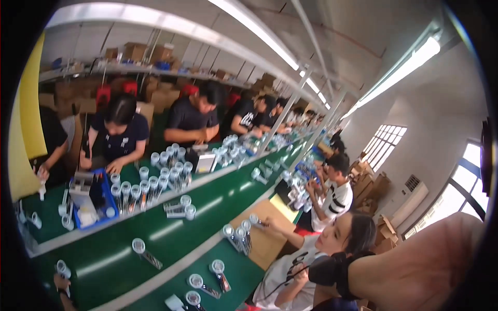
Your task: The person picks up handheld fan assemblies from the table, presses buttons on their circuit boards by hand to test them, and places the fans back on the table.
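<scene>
At the lower left edge, my left hand (61, 282), a dark band at its wrist, is closed round what looks like a handheld fan (63, 268) with a round pale head. It is over the green conveyor belt (104, 274). Very large at the lower right, my right hand (415, 262) is raised close to the camera. A black strap (337, 272) circles its wrist, and its fingers are out of sight. Another such fan (138, 245) lies on the belt, and a small group of them (193, 298) is on the near green table (238, 274).
Beside me on the right a co-worker (295, 259) sits with a hand on fans over a brown cardboard sheet (270, 249). Across the belt several people work behind rows of fans (150, 186). A blue tray (111, 207) holds a grey box-shaped device. Metal posts (282, 119) rise along the line.
</scene>
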The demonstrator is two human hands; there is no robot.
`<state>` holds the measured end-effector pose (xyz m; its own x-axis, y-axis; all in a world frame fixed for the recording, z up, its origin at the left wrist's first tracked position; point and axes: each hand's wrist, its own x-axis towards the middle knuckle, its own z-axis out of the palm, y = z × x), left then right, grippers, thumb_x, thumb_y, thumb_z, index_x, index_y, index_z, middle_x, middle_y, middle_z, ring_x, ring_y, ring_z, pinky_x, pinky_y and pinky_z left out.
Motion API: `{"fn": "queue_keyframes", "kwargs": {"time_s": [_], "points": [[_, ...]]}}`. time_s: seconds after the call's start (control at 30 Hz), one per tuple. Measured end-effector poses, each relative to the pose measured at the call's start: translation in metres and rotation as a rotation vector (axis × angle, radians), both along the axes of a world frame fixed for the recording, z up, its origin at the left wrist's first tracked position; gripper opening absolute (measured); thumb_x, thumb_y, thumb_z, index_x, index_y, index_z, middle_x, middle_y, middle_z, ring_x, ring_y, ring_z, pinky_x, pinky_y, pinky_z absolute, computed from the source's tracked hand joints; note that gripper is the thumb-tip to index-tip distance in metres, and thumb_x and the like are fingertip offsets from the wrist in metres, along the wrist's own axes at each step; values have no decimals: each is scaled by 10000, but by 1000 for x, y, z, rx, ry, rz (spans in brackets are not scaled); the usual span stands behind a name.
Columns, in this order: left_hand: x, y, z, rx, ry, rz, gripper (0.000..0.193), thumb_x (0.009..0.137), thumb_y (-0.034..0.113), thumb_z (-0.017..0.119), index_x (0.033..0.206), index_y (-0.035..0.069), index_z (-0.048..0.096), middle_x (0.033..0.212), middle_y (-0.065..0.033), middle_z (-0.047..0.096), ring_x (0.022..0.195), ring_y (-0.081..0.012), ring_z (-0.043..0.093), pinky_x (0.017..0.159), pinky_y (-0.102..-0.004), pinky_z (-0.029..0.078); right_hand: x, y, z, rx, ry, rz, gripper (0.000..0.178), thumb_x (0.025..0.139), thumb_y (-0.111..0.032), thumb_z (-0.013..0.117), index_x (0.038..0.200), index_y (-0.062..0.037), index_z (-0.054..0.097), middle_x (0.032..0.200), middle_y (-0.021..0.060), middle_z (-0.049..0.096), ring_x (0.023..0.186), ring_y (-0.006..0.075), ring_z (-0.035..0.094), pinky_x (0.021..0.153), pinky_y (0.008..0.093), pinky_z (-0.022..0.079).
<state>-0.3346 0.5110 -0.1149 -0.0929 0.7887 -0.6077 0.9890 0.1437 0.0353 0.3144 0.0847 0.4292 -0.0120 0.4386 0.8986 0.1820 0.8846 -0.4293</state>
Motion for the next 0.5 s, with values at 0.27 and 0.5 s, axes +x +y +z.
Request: {"fn": "queue_keyframes", "kwargs": {"time_s": [0.27, 0.5], "points": [[154, -208, 98, 523, -241, -113, 511, 592, 220, 728, 1043, 25, 586, 1048, -239, 549, 939, -416, 549, 795, -449, 473, 40, -94, 25, 321, 20, -31, 455, 862, -125, 592, 1294, -189, 464, 1278, 1, 477, 1075, 243, 501, 819, 305, 516], [249, -444, 94, 500, -259, -229, 289, 528, 240, 675, 765, 74, 656, 937, -195, 536, 812, -378, 555, 695, -444, 480, 47, -112, -161, -409, 318, -435, 340, 939, -255, 479, 1147, 14, 492, 986, 135, 584, 774, 206, 595, 682, 319, 496]]}}
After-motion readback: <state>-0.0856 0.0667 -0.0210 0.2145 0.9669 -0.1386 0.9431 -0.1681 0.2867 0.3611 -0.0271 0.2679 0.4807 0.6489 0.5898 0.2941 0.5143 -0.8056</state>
